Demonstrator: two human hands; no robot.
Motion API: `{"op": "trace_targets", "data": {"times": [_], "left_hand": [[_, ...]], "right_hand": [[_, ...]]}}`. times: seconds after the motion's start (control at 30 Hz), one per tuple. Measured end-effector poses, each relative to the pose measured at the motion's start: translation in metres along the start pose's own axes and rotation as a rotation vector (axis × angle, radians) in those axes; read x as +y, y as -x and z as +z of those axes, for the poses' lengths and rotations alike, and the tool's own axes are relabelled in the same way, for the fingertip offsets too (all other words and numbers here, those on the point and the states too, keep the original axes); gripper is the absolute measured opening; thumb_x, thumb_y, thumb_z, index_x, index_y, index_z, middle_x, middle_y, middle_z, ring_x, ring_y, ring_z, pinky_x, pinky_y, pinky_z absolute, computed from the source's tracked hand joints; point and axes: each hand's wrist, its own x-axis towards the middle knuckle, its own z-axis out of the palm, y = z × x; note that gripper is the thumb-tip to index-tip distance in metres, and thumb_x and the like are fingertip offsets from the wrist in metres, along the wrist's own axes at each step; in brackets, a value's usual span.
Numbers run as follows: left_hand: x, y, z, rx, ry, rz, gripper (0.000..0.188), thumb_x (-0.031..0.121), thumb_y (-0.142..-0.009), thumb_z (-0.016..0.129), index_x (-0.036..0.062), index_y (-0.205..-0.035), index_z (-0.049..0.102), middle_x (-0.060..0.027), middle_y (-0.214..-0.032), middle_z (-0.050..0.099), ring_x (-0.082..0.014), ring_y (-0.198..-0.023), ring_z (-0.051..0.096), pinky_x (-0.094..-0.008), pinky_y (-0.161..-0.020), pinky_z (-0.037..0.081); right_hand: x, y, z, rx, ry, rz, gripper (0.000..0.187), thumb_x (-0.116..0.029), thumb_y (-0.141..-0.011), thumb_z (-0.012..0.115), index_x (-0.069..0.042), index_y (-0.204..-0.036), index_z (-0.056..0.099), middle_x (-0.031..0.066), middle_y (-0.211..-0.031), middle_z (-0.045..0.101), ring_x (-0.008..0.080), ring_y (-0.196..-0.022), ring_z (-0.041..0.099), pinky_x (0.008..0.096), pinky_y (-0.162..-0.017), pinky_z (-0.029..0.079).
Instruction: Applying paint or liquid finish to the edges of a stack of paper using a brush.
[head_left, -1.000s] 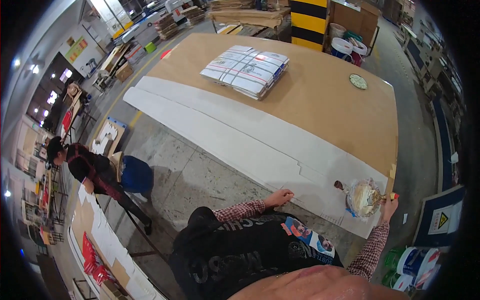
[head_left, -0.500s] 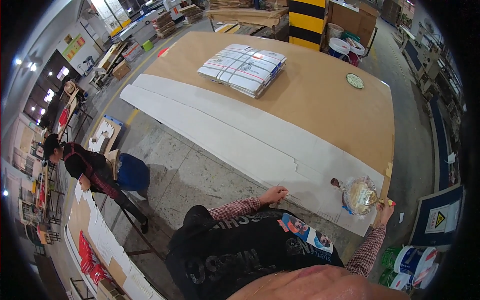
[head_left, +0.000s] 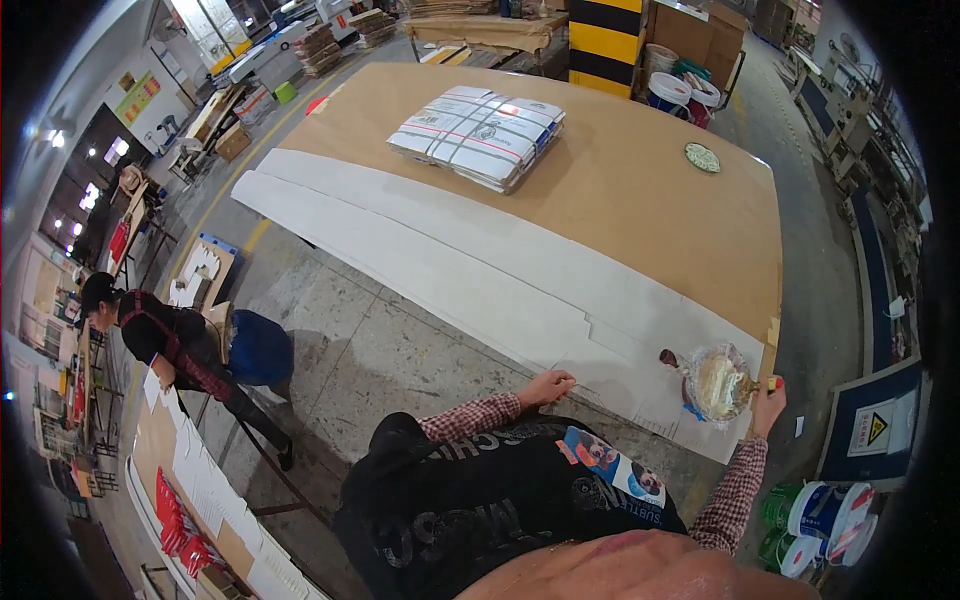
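The white sheet [head_left: 470, 270] lies long and flat along the near edge of a big brown table [head_left: 640, 190], its near end hanging just past the table toward the person. A strapped bundle of flat printed cartons [head_left: 478, 136] sits on the far part of the table, well apart from the hands. At the sheet's right end stands a glue tub lined with crinkled plastic [head_left: 712, 380]. The left hand [head_left: 548, 387] rests on the sheet's near edge, fingers curled down against it. The right hand [head_left: 768, 405] is clenched around a brush handle [head_left: 762, 385] whose head reaches into the tub. A small round green disc [head_left: 702, 157] lies far off on the table.
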Motion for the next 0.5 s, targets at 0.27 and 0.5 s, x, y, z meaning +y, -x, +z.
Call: {"op": "trace_targets", "data": {"times": [0.27,0.5], "left_hand": [[0.0,0.004,0.001,-0.014,-0.041,-0.012,0.034,0.03,-0.094,0.049,-0.0002,-0.108,0.058,-0.0037,-0.078,0.061,-0.0102,-0.065,0.056,-0.0256,-0.058,0.047],[-0.004,0.012,0.001,-0.054,0.001,-0.054,0.034,0.029,-0.095,0.05,-0.0004,-0.111,0.056,-0.0025,-0.082,0.06,-0.0087,-0.069,0.055,-0.0239,-0.06,0.047]], "right_hand": [[-0.016,0.006,0.019,-0.08,0.172,-0.062,0.019,-0.014,-0.088,0.059,0.004,-0.089,0.055,0.0086,-0.072,0.058,0.0133,-0.053,0.056,0.0275,-0.048,0.046],[0.003,-0.008,-0.003,-0.033,-0.183,0.066,0.021,-0.017,-0.088,0.061,0.001,-0.096,0.054,0.0045,-0.072,0.058,0.0115,-0.052,0.057,0.023,-0.047,0.047]]}}
